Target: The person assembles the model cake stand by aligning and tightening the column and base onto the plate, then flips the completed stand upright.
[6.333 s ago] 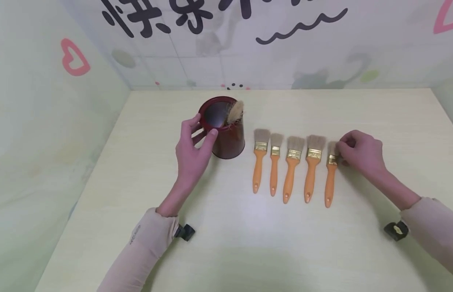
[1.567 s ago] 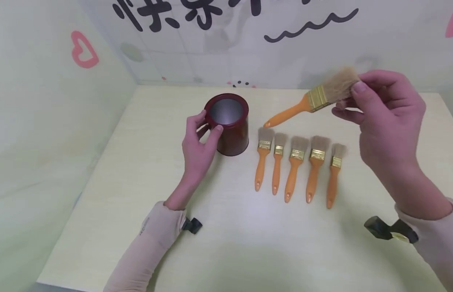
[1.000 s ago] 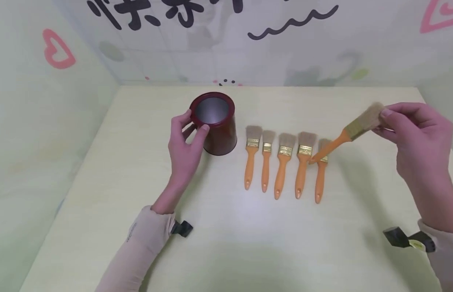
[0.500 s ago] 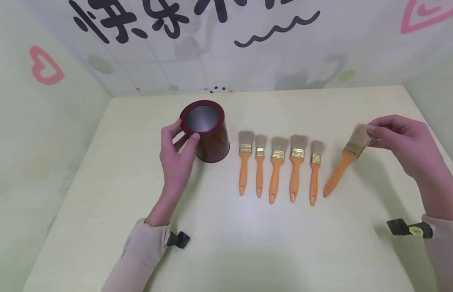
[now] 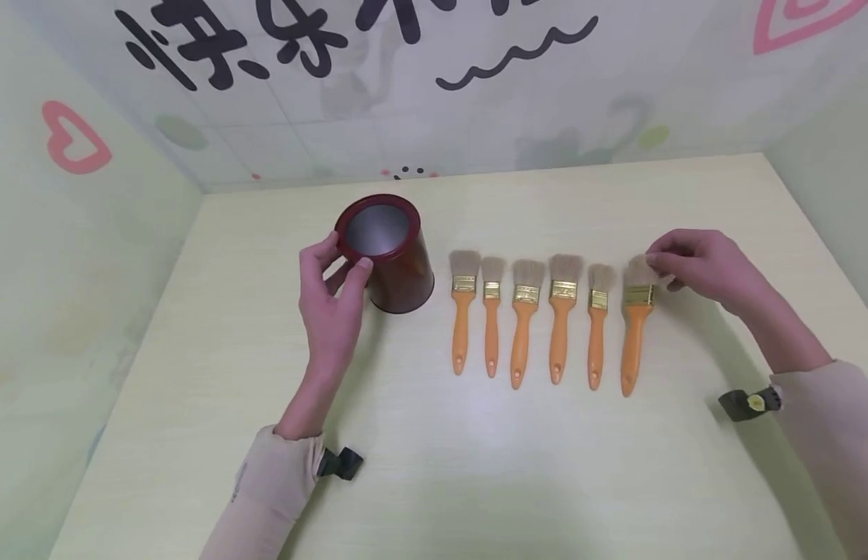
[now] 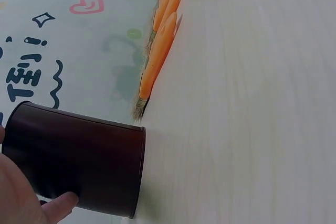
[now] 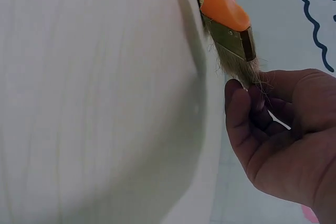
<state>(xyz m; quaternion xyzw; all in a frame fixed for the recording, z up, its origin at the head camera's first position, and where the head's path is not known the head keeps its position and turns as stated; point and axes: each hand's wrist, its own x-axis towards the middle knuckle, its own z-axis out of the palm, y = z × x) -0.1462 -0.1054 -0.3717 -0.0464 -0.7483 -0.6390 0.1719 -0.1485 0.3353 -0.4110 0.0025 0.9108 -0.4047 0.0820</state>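
Note:
My left hand (image 5: 327, 315) holds a dark red, open-topped can (image 5: 404, 278) by its near left side, thumb and fingers spread round the rim. The can stands upright on the table, and the part of its inside that shows is bare grey metal. With thumb and fingertips my right hand (image 5: 717, 268) pinches the bristle tips of a wide paintbrush (image 5: 633, 342). This brush has an orange handle and a gold ferrule, and its handle points towards me. In the right wrist view the pinched bristles (image 7: 239, 69) show between the fingertips.
Several similar paintbrushes (image 5: 559, 334) lie side by side between the can and the pinched one, bristles away from me. Behind the pale table (image 5: 476, 474) rises a printed wall (image 5: 469, 124); another wall (image 5: 77, 257) stands at left.
The wide paintbrush was first in the can, then held up in my right hand; now it lies lowered at the row's right end. My left hand has kept hold of the can.

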